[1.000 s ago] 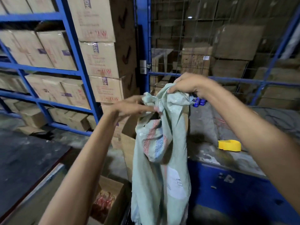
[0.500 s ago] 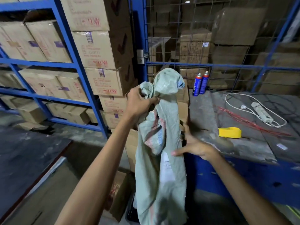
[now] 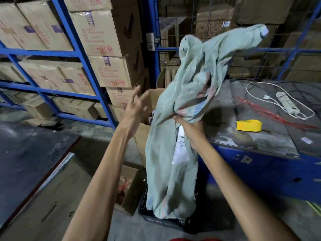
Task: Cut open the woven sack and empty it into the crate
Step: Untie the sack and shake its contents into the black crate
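A limp pale green woven sack hangs over a dark plastic crate on the floor, its lower end inside the crate. My right hand grips the sack at its bunched middle from below. The sack's upper part flops up and to the right above that hand. My left hand is off the sack, to its left, fingers spread and blurred. The crate's inside is hidden by the sack.
A blue workbench on the right carries a yellow tape dispenser, red strands and a white power strip. Open cardboard boxes stand left of the crate. Blue racking with cartons fills the left.
My left hand let go of the sack's top and moved away left. My right hand took hold of the sack's middle. The sack's top swung up to the right.
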`<state>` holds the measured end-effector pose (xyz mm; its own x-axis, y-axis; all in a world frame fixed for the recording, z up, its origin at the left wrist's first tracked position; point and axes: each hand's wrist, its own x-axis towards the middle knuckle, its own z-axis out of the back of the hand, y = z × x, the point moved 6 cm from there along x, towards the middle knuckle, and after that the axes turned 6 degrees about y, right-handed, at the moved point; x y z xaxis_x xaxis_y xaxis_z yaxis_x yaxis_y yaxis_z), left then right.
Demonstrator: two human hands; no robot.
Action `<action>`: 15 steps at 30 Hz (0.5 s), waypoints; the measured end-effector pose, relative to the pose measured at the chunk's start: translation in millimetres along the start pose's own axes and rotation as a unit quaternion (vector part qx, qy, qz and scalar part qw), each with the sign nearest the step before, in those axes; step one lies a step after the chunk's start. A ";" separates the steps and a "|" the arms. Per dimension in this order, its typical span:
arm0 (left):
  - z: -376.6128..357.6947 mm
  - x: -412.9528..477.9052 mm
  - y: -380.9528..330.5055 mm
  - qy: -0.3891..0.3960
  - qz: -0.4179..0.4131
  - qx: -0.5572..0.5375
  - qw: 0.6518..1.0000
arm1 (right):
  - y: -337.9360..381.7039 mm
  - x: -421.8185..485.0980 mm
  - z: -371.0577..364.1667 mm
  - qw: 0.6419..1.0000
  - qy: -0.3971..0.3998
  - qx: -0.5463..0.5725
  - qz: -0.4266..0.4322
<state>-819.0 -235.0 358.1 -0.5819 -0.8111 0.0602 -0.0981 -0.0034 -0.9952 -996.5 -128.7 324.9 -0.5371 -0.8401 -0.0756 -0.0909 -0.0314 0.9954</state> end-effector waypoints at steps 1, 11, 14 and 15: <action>2.5 -7.6 24.2 0.002 0.025 0.090 0.996 | 9.8 3.6 2.0 1.000 0.001 0.008 0.006; -79.6 -22.5 99.2 -0.007 0.071 0.113 0.991 | 61.0 18.1 -15.4 0.990 0.104 0.090 0.032; -67.7 -16.0 98.0 -0.030 0.110 0.080 0.990 | 70.8 28.9 0.7 0.985 0.162 0.019 0.045; -66.4 -14.9 94.2 -0.014 0.126 0.061 0.990 | 71.2 30.1 10.3 0.981 0.186 -0.014 0.054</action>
<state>-873.2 -184.4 268.5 -0.5519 -0.8114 -0.1922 0.1473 0.1320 -0.9802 -1027.8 -150.7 392.9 -0.1978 -0.9788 0.0532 -0.0241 0.0591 0.9980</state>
